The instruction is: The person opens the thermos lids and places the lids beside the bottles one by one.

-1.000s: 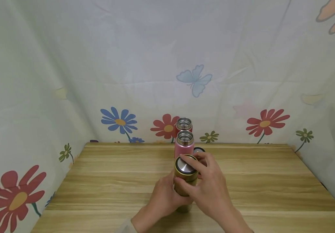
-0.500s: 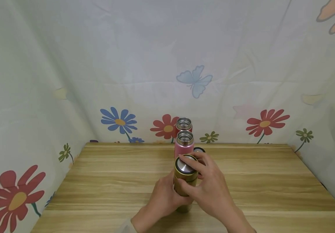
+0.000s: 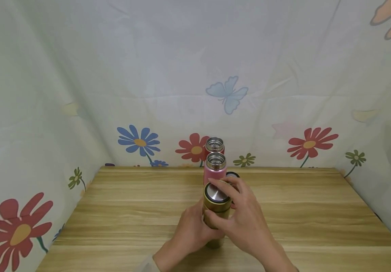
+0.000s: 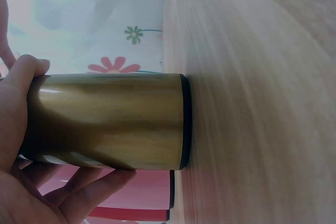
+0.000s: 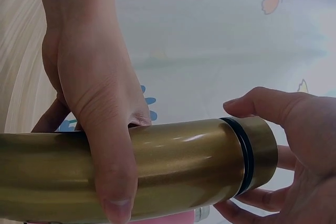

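A gold thermos bottle [image 3: 216, 241] stands upright on the wooden table, its black base against the tabletop in the left wrist view. My left hand [image 3: 192, 230] grips its body from the left, thumb at the near side. Around the gold lid [image 5: 262, 153] curl the fingers of my right hand [image 3: 246, 219], with the thumb low by the seam. The lid sits on the bottle's top; a black ring [image 5: 244, 156] shows between lid and body. Close behind stands a pink thermos [image 3: 214, 174] without a lid, its steel mouth showing.
Behind the pink thermos is a red thermos [image 3: 214, 145], also lidless. A black-rimmed, silver-topped round piece [image 3: 232, 175] is partly hidden by my right hand. A floral cloth [image 3: 168, 94] hangs along the back and sides of the table [image 3: 131, 211].
The right hand's fingers have shifted slightly at the lid, the forefinger lifting a little. The left hand and the bottle stay in place.
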`<state>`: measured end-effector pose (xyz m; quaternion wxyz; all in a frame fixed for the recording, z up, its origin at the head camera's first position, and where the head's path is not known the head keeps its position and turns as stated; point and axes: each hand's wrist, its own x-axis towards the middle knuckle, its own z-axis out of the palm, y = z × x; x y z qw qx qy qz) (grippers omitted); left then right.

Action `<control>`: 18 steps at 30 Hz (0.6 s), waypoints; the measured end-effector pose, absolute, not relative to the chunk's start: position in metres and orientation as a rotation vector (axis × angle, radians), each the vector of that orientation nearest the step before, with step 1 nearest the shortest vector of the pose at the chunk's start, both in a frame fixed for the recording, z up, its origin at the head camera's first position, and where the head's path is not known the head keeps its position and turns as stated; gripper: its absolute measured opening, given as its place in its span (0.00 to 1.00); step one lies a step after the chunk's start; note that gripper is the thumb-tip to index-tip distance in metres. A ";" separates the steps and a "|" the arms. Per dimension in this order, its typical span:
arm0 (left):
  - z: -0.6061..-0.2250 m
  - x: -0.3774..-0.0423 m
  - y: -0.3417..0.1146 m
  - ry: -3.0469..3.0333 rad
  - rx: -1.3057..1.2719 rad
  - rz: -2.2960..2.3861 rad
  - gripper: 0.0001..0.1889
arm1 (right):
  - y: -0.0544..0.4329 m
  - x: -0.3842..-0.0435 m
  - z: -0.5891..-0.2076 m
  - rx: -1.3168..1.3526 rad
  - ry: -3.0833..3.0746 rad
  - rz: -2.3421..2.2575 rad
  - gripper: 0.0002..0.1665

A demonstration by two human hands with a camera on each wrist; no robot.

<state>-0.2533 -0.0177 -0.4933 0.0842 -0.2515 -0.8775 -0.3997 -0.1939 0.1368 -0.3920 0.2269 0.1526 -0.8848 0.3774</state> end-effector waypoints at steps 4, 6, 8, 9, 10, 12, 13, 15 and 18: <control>-0.493 -0.253 -0.018 -2.608 -0.752 -1.220 0.39 | 0.136 -0.194 -0.393 0.381 -2.423 1.030 0.42; -0.493 -0.253 -0.017 -2.597 -0.755 -1.220 0.39 | 0.135 -0.194 -0.393 0.350 -2.412 0.996 0.44; -0.493 -0.253 -0.017 -2.592 -0.755 -1.210 0.41 | 0.134 -0.194 -0.394 0.316 -2.397 0.940 0.45; -0.493 -0.253 -0.017 -2.597 -0.749 -1.204 0.41 | 0.133 -0.194 -0.394 0.297 -2.388 0.908 0.45; -0.493 -0.253 -0.016 -2.602 -0.747 -1.200 0.41 | 0.132 -0.194 -0.395 0.279 -2.378 0.870 0.45; -0.492 -0.253 -0.016 -2.628 -0.734 -1.204 0.42 | 0.129 -0.194 -0.396 0.244 -2.358 0.788 0.45; -0.492 -0.253 -0.016 -2.647 -0.724 -1.208 0.42 | 0.127 -0.194 -0.397 0.230 -2.348 0.748 0.45; -0.491 -0.253 -0.017 -2.686 -0.703 -1.217 0.42 | 0.124 -0.194 -0.399 0.209 -2.329 0.679 0.44; -0.491 -0.252 -0.017 -2.711 -0.690 -1.224 0.41 | 0.121 -0.194 -0.402 0.196 -2.300 0.608 0.41</control>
